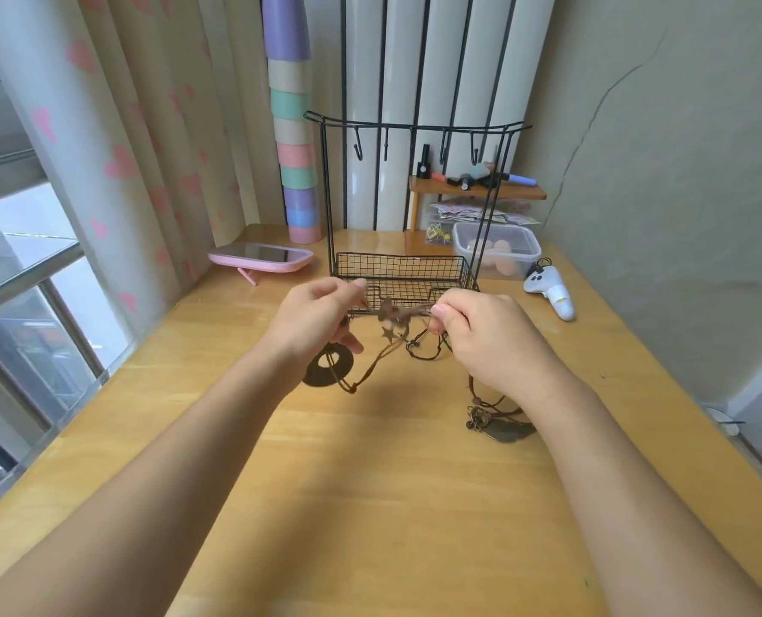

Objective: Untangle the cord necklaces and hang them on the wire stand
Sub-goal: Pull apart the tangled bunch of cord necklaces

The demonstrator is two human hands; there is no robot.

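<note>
At the left, one end of the cord necklaces [395, 313] is pinched by the left grip [312, 318], and a dark ring pendant [328, 366] is allowed to hang below it, probably so that its cord can be told apart from the rest. In the middle, the tangle is pulled taut just in front of the wire stand [401, 269], whose hooks [358, 149] are all bare. At the right, the other strands are clenched by the right grip [486, 340], while a leaf pendant [504, 429] is seen lying on the worktop [370, 505].

Apparently tangled cord necklaces [392, 313] before wire stand [397, 269]
</note>
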